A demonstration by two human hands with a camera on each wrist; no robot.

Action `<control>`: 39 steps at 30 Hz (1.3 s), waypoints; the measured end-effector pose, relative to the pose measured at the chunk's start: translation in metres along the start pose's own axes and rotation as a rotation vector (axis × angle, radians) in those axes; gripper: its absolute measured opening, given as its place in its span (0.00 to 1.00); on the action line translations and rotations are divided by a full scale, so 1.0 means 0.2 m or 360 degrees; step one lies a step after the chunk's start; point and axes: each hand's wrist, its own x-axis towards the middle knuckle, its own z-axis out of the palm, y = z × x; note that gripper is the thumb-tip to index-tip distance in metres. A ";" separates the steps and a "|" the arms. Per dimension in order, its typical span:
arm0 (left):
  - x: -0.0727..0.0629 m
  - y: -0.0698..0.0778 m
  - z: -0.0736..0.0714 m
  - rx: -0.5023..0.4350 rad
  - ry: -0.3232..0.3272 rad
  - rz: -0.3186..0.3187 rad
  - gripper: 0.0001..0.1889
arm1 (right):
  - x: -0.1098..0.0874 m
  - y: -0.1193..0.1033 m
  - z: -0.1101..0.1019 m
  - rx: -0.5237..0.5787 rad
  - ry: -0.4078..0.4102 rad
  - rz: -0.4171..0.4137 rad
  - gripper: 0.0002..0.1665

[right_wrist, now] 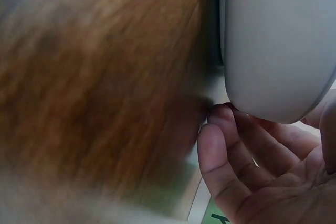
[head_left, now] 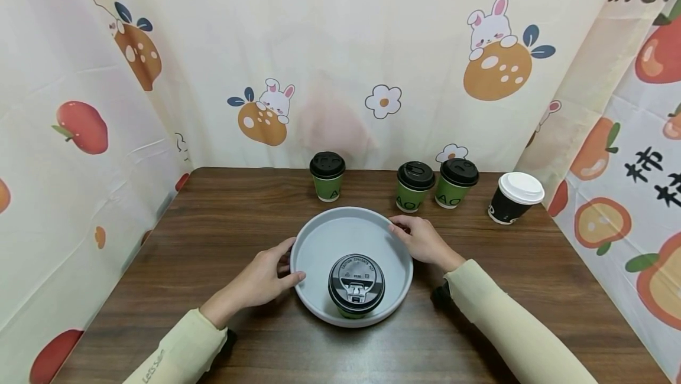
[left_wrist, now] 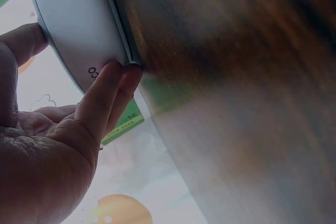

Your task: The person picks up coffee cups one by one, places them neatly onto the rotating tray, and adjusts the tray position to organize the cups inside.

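A round, light grey tray (head_left: 330, 239) lies on the table in front of me, with a lidded green paper cup (head_left: 356, 285) standing in its near part. At the tray's left side, my left hand (head_left: 262, 277) holds the rim. The left wrist view shows its thumb at the upper edge and fingertips against the lower edge of the tray's wall (left_wrist: 73, 19). My right hand (head_left: 424, 243) grips the far right rim, thumb on top. In the right wrist view its curled fingers (right_wrist: 212, 148) sit by the underside of the tray wall (right_wrist: 278, 40).
Behind the tray stands a green cup with a black lid (head_left: 327, 177). Two similar cups (head_left: 415, 186) stand close together to its right. Farther right is a black cup with a white lid (head_left: 515, 198). Printed curtains (head_left: 330, 47) enclose the wooden table (head_left: 229, 218) at the back and sides.
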 end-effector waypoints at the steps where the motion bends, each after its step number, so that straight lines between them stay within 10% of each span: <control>1: 0.00 0.00 0.00 -0.0002 -0.0001 0.0000 0.40 | 0.00 0.00 0.00 0.0003 -0.0002 -0.0003 0.19; 39: 0.00 0.00 -0.01 -0.0044 0.0031 -0.0029 0.38 | -0.03 0.02 0.00 -0.0004 0.0031 0.0048 0.15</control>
